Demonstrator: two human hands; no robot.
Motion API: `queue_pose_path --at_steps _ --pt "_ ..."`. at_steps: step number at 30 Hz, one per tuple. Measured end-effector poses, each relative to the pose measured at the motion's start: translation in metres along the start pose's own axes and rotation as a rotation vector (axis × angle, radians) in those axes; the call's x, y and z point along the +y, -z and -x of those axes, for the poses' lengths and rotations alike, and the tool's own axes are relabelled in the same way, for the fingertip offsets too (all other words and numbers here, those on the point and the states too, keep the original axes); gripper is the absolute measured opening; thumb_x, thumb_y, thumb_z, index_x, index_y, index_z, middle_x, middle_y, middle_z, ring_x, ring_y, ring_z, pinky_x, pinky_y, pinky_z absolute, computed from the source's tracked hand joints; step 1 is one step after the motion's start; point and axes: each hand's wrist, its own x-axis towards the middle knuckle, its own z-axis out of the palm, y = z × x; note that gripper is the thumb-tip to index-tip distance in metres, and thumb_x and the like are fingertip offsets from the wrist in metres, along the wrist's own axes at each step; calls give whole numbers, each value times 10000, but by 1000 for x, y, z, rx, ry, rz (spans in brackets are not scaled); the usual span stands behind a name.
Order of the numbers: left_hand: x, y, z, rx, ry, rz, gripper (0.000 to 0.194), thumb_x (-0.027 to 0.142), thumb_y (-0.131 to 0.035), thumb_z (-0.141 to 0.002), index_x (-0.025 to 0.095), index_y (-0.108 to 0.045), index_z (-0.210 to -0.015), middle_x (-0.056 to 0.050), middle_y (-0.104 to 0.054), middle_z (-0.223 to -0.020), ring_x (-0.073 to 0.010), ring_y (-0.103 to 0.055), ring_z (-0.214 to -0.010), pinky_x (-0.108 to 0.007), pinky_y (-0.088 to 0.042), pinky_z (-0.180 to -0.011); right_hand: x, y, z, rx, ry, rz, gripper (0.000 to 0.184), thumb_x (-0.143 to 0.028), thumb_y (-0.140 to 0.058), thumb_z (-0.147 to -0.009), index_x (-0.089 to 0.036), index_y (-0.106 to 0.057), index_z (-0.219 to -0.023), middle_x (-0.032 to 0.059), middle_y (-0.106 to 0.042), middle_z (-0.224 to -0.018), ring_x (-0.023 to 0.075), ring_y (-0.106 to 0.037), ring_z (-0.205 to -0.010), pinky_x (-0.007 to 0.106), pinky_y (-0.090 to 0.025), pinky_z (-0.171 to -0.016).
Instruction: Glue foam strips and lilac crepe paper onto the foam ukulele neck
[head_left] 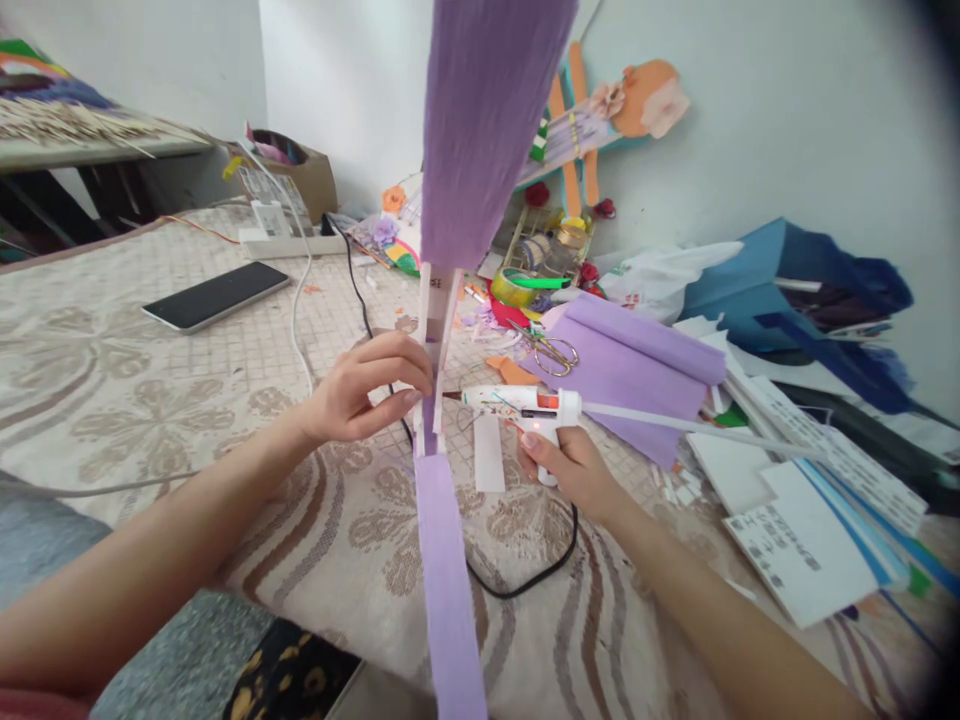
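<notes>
My left hand (375, 385) pinches the narrow middle of a tall piece covered in purple paper (487, 130), which stands upright in front of me. White strips show at its uncovered middle, and a lower purple strip (448, 580) runs down past the table's front edge. My right hand (566, 465) is wrapped round the handle of a white hot glue gun (517, 402). Its nozzle points left, at or very near the white edge beside my left fingertips; I cannot tell whether it touches. A long white glue stick (675, 420) sticks out of the gun's back.
Scissors (553, 355) lie on purple crepe paper (630, 370) at the right. Cut white boards (802, 540) and a blue bag (780, 290) are farther right. A phone (217, 296) and a power strip (289, 243) lie at the left. The gun's black cord (525, 590) loops across the tablecloth.
</notes>
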Motion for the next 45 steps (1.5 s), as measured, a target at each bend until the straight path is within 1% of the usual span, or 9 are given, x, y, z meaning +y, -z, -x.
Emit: queue_pose_path --at_steps 6,11,17,26,34,38,42,45 --pt "0 0 -3 14 -23 -1 110 135 -557 -890 168 -649 -939 -83 -681 -885 -176 -659 -824 -306 -558 -773 -6 1 -5 -7 12 36 616 -696 -470 -904 -196 -528 -548 -27 -463 -489 105 -416 -476 255 -367 -519" --pt "-1 1 -2 8 -6 -11 121 146 -550 -899 188 -648 -956 -76 -684 -892 -172 -658 -831 -303 -562 -773 -6 2 -3 -34 25 50 618 -701 -451 -910 -196 -524 -561 -19 -487 -502 114 -442 -490 259 -371 -521" --pt "-2 1 -2 13 -2 -11 115 169 -547 -903 191 -652 -947 -77 -684 -883 -177 -659 -827 -308 -563 -767 -4 5 8 -64 1 29 557 -626 -475 -943 -194 -531 -596 -6 -525 -549 133 -489 -544 274 -372 -567" --pt "-3 0 0 17 -7 21 129 138 -554 -884 177 -652 -958 -85 -669 -885 -181 -649 -833 -320 -551 -771 -9 7 27 -130 -37 26 526 -625 -474 -944 -203 -511 -632 -1 -512 -579 145 -473 -565 287 -355 -566" --pt "-4 0 1 11 2 32 126 156 -549 -892 186 -652 -958 -87 -677 -899 -185 -650 -839 -336 -548 -787 -16 9 37 -135 -21 47 504 -617 -460 -952 -208 -515 -662 -20 -460 -592 129 -407 -540 273 -326 -523" --pt "-3 0 -1 14 -7 31 116 158 -546 -895 181 -648 -946 -87 -673 -893 -185 -648 -829 -334 -543 -775 -17 9 38 -159 -18 59 510 -617 -457 -952 -210 -516 -651 -13 -477 -595 135 -427 -546 275 -339 -527" --pt "-2 0 -1 9 -15 40 132 131 -546 -884 173 -647 -959 -93 -667 -898 -187 -643 -840 -338 -541 -781 -16 7 36 -119 -23 71 507 -618 -466 -947 -210 -514 -649 -15 -473 -568 134 -424 -531 269 -346 -515" --pt "-2 1 -1 8 -17 33 123 152 -539 -894 172 -647 -948 -94 -670 -895 -190 -650 -830 -339 -546 -779 -15 6 33 -102 -25 71 515 -619 -460 -945 -210 -511 -636 -6 -500 -556 144 -462 -534 271 -371 -520"
